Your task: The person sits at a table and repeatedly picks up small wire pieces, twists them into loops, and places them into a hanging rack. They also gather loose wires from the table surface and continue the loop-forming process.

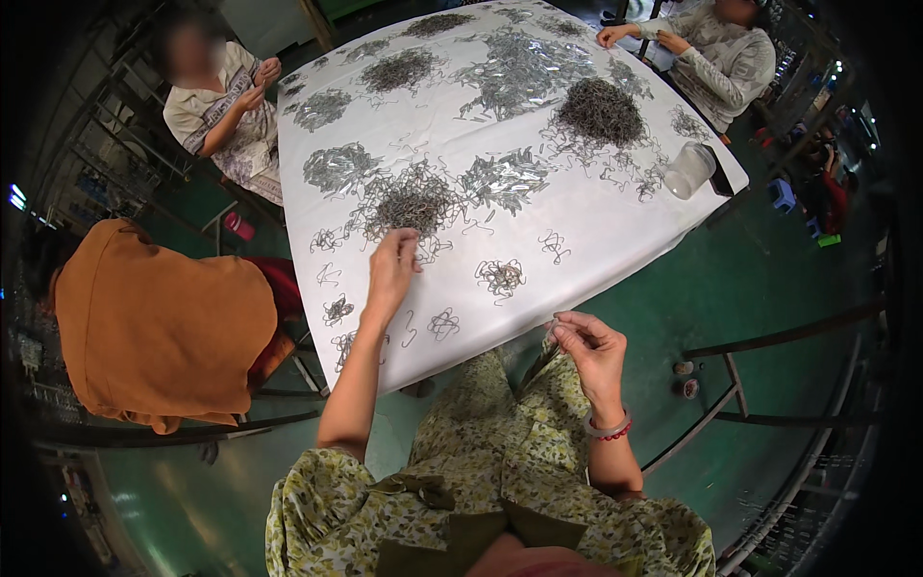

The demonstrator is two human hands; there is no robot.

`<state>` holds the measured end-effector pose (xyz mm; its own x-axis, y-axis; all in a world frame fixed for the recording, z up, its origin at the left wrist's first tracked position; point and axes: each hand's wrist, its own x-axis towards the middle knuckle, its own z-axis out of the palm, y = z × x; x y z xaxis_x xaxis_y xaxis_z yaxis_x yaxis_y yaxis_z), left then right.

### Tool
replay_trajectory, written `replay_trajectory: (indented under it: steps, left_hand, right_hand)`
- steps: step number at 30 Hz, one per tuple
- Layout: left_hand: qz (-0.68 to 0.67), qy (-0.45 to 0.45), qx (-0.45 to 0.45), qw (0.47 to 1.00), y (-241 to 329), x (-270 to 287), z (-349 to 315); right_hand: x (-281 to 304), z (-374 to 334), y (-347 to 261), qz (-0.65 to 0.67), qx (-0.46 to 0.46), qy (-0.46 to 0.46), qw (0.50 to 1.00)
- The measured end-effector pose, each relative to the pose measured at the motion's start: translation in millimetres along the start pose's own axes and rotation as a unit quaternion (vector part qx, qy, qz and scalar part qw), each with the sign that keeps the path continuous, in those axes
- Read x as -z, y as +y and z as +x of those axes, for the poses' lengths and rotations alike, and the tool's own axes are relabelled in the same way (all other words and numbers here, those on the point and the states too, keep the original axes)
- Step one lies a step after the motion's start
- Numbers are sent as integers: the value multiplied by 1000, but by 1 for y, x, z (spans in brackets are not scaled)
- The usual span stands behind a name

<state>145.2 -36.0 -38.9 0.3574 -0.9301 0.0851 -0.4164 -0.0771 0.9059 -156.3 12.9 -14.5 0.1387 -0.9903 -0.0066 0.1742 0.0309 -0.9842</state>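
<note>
A big white-covered table (577, 231) is seen from above, w/ lots of heaps of small bent grey metal wire clips spread all over it. The left hand (392, 269) is stretched out onto the cloth, fingertips bunched and pressed into the edge of a dark tangled pile of wire clips (415, 202), approx mid-table. The right hand (588, 348) is held at the near table edge, fingers curled in w/ thumb against fingertips; whether a clip is pinched there can't be told, too small. A little cluster of looped wire clips (500, 276) lies between both hands. A clear plastic cup (690, 169) is set near the right corner. Other people are seated around the table.
</note>
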Motion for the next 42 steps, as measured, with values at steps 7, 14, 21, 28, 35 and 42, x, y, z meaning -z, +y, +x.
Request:
replay_trajectory:
  steps: [7,14,21,28,35,42]
  left_hand:
    - [-285,-293,-50,911,86,-66,-87]
    - [-140,-233,-197,942,99,-83,-96]
    - [-147,-186,-165,957,88,-93,-101]
    - [-284,-240,-32,928,84,-92,-90]
    - [-289,-288,1,913,77,-81,-76]
    - [-334,-277,111,894,80,-77,-78]
  right_hand:
    - [-2,-7,2,-20,25,46,998]
    - [-1,-13,-2,-10,59,93,994]
    - [-10,-8,4,-88,136,115,980]
    - [-14,4,9,-73,125,90,985]
    - [-16,11,-3,-53,85,74,992]
    - [-17,15,2,-185,236,36,953]
